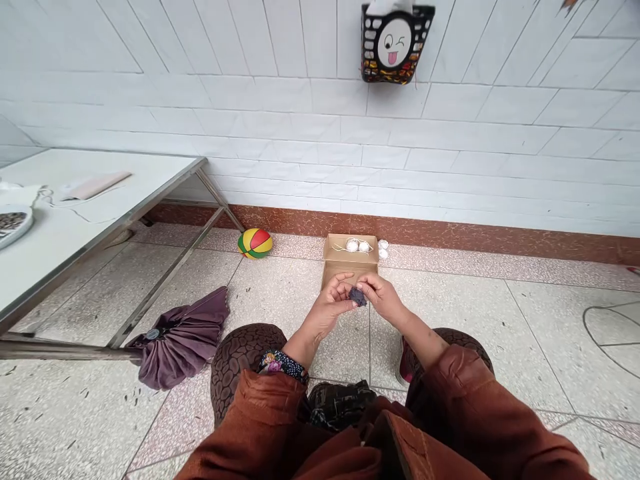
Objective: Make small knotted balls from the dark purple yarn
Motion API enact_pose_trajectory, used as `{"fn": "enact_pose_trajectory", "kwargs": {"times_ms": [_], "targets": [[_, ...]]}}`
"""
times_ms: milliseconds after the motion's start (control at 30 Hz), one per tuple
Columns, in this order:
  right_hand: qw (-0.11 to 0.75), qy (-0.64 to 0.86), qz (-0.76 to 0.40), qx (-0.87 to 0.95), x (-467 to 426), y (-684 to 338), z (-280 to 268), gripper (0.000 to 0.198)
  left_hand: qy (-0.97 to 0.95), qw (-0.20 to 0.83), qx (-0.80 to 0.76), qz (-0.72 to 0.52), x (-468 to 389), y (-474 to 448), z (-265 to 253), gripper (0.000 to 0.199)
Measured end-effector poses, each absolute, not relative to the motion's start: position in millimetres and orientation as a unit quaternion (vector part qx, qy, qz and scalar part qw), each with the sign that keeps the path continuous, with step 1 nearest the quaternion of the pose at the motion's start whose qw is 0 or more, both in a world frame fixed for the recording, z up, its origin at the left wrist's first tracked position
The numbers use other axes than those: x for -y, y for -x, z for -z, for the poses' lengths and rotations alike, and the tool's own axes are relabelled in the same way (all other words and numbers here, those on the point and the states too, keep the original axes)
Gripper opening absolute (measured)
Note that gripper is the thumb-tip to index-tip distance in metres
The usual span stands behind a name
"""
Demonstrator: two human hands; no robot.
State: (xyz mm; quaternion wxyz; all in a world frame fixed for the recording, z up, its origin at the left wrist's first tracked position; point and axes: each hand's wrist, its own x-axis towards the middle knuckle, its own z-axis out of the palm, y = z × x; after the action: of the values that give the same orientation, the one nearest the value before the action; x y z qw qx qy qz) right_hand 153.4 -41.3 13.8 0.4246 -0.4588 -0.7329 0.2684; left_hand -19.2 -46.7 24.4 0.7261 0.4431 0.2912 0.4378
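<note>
A small, dark purple-grey crumpled piece (357,297), which looks like cloth, is pinched between my two hands above the floor. My left hand (333,301) grips its left side with thumb and fingertips, the other fingers curled loosely. From the right, my right hand (381,293) pinches its upper edge with thumb and forefinger. Just beyond my hands lies an open cardboard box (333,248), its near part hidden behind my fingers. Inside the box are white balls (353,245) with string. More white balls (383,249) sit on the floor against its right side.
At left stands a metal-framed table (150,175) bearing a dish (23,223) and a folded pale cloth (97,185). A purple pleated fabric (180,340) lies by its leg. A colourful ball (255,243) rests near the wall. A black basket (370,47) hangs above; a wire frame (597,340) is at right.
</note>
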Motion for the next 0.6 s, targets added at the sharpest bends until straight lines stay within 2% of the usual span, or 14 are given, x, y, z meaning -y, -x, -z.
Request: {"fn": "enact_pose_trajectory", "kwargs": {"times_ms": [100, 233, 433, 500, 600], "targets": [[0.431, 0.494, -0.297, 0.694, 58, -147, 5, 0.023, -0.407, 0.726, -0.3, -0.468, 58, 17, -24, 0.051], [0.387, 0.498, -0.253, 0.734, 86, -145, 17, 0.018, -0.405, 0.684, -0.337, -0.505, 63, 14, -17, 0.046], [0.32, 0.438, -0.185, 0.82, 102, -167, -14, 0.019, -0.519, 0.588, -0.403, -0.472, 58, 5, -3, 0.052], [0.317, 0.441, -0.16, 0.824, 92, -179, -24, 0.021, -0.559, 0.593, -0.379, -0.438, 56, 0, -3, 0.056], [0.339, 0.475, -0.142, 0.8, 71, -198, -24, 0.023, -0.575, 0.664, -0.284, -0.384, 51, -10, -10, 0.064]]}}
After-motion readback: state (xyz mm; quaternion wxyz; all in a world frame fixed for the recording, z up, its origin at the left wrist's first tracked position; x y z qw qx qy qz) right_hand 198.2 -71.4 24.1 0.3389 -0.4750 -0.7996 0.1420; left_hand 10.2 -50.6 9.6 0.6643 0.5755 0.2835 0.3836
